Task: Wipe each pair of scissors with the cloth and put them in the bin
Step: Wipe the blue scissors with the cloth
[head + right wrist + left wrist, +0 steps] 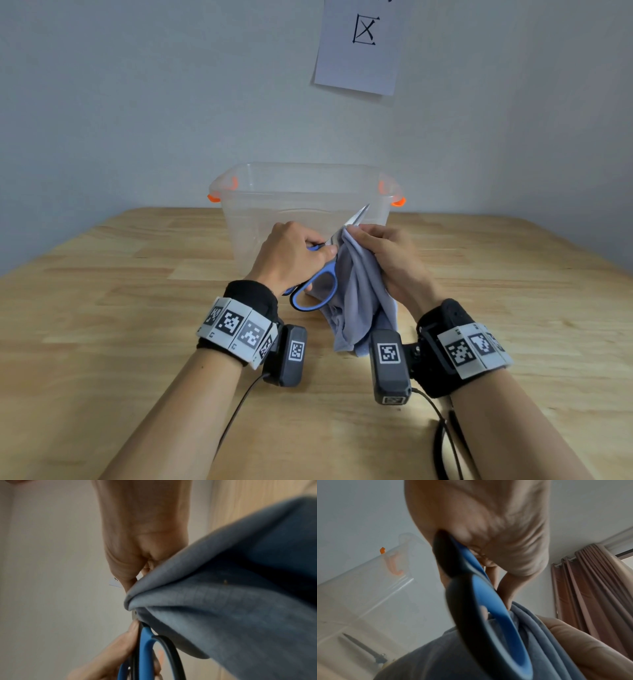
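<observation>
My left hand (294,253) grips the blue-and-black handles of a pair of scissors (317,291), held above the table in front of the bin. Their steel blades (358,216) point up and to the right. My right hand (383,253) pinches a grey-blue cloth (359,301) round the blades near the pivot; the rest of the cloth hangs down to the table. In the left wrist view the blue handle loop (496,615) fills the middle, with the cloth (547,642) beside it. The right wrist view shows the cloth (231,601) bunched over the pivot above the blue handle (145,649).
A clear plastic bin (239,219) with orange latches (214,197) stands at the back of the wooden table (102,308), against the wall. Through its wall in the left wrist view another pair of scissors (364,649) lies inside. A paper sheet (363,44) hangs on the wall.
</observation>
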A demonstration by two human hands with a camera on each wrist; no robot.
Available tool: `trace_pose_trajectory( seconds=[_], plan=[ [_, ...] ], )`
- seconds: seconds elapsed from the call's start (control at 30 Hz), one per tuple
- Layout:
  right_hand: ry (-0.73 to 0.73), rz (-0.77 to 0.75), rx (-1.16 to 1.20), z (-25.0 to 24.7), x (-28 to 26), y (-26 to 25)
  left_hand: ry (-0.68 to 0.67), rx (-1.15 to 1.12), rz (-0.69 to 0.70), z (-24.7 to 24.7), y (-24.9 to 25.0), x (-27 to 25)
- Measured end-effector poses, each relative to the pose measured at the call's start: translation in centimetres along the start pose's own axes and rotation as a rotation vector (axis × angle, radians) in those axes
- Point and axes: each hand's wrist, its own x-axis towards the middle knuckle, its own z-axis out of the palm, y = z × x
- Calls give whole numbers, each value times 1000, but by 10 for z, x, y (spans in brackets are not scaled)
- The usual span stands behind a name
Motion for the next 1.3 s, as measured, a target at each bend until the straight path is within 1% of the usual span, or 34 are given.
trace_pose_trajectory(
  seconds=[0.27,0.37,0.47,0.57,0.7,0.8,0.93,1.07,1.2,1.3],
  plan=[
    [130,-147,-38,13,-1,8,-5,-53,21,-4,3,-2],
    [250,-218,-65,13,1,8,-39,-68,14,-6,5,-5],
    [323,-233,1,6,5,6,-87,-56,21,-5,8,-7],
    [311,-203,26,3,5,7,-104,-82,21,-2,7,-7],
    [184,-146,12,7,5,15,-80,-57,22,-3,3,-6],
    [152,-119,-5,9,4,16,-69,-58,18,-3,1,-4],
    [205,-176,-56,8,3,14,-70,-50,35,-3,1,-4],
    [315,-248,1,5,5,14,-98,-54,40,-1,6,-6],
    [345,-236,-11,6,1,13,-94,-57,38,2,5,-6],
    [293,-223,-107,9,-1,17,-90,-56,23,1,4,-6]
  ],
)
